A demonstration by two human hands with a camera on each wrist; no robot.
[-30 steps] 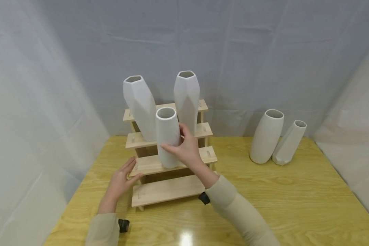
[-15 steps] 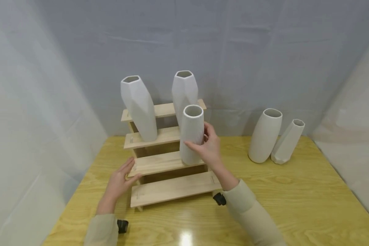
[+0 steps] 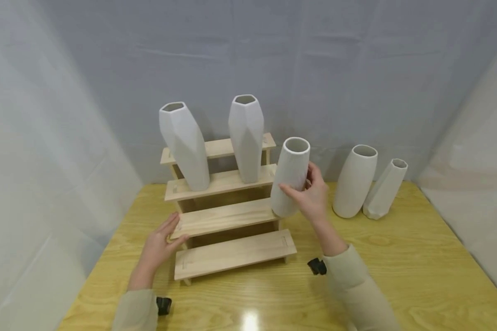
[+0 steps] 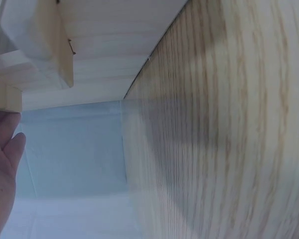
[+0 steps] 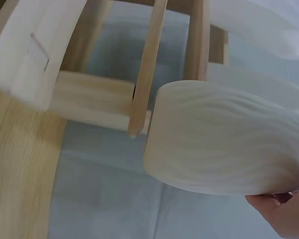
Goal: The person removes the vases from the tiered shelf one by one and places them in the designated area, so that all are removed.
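Note:
My right hand [image 3: 313, 197] grips a smooth white round-mouthed vase [image 3: 289, 181], thumb in front and fingers round its right side. The vase tilts slightly, its base overlapping the right end of the second board from the bottom of a stepped wooden rack [image 3: 228, 218]. In the right wrist view the vase [image 5: 214, 144] lies across the picture beside the board's end, fingertips low on the right. My left hand [image 3: 157, 248] touches the left end of that same board with extended fingers, thumb spread toward its front edge. Two faceted white vases, left [image 3: 186, 147] and right [image 3: 246, 138], stand on the board above.
Right of the rack, a rounded white vase [image 3: 355, 181] and a slimmer faceted vase [image 3: 385, 191] stand close together on the wood-grain table [image 3: 397, 271]. Grey cloth [image 3: 335, 69] hangs behind the table. The rack's lowest board [image 3: 236, 255] lies nearest me.
My right hand has carried the round-mouthed vase rightward along the rack, from the middle of the second-lowest board to its right end. My left hand has stayed at the board's left end.

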